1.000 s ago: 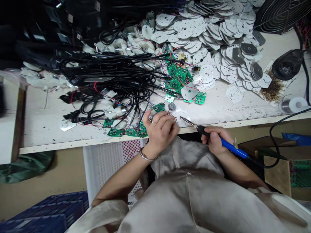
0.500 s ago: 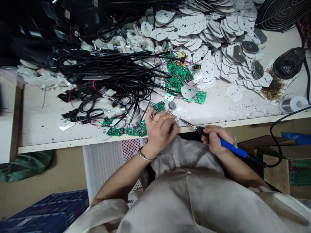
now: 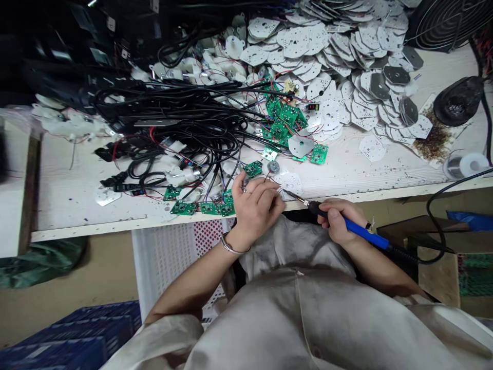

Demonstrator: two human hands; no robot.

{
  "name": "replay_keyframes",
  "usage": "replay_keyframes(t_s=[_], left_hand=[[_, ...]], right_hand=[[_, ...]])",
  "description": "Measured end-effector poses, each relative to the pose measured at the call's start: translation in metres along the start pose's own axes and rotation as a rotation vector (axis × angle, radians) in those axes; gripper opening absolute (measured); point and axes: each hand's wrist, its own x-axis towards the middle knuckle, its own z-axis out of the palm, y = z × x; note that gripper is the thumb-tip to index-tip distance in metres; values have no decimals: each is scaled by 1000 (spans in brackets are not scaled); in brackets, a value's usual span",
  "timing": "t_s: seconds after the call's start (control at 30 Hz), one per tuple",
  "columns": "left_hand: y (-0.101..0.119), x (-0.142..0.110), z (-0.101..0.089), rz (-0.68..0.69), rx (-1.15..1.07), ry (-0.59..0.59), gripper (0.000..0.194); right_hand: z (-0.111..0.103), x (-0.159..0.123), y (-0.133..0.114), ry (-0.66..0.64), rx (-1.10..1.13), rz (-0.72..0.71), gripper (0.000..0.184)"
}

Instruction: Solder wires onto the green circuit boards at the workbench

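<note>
My left hand (image 3: 257, 206) rests at the table's front edge with its fingers curled in a pinch. Thin wires (image 3: 274, 183) come out at its fingertips; the exact grip is partly hidden. A soldering iron (image 3: 356, 229) with a blue handle lies in my right hand (image 3: 341, 220), fingers wrapped round it. Its tip points left and sits close by the wire ends; whether they touch I cannot tell. Under the tip lies a white perforated plate (image 3: 291, 183). Just behind my left hand are a small round metal part (image 3: 273, 167) and a green circuit board (image 3: 252, 168).
Black cables (image 3: 181, 128) tangle across the left, with green boards (image 3: 283, 123) among them. White plates (image 3: 304, 41) pile up at the back. On the right stand an iron holder (image 3: 458, 101), a solder spool (image 3: 466, 166) and a fan (image 3: 450, 23). The iron's cord (image 3: 433, 210) loops over the edge.
The soldering iron in my right hand has shifted slightly left, its tip nearer my left fingertips. My left hand stays almost in place.
</note>
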Motion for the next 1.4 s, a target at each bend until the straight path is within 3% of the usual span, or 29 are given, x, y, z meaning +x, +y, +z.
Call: replay_keyframes(t_s=[0.23, 0.43, 0.9, 1.1, 1.4], left_hand=[[0, 0, 0, -6, -4, -6, 16], [1, 0, 0, 1, -3, 10, 15], [1, 0, -1, -4, -21, 7, 16], [0, 0, -2, -41, -70, -27, 15], [0, 1, -2, -18, -58, -6, 15]], right_hand=[[3, 2, -2, 36, 45, 15, 17], [-1, 3, -4, -14, -10, 59, 20], [1, 2, 0, -18, 56, 15, 15], [1, -1, 6, 51, 64, 68, 23], [-2, 2, 2, -20, 39, 28, 16]])
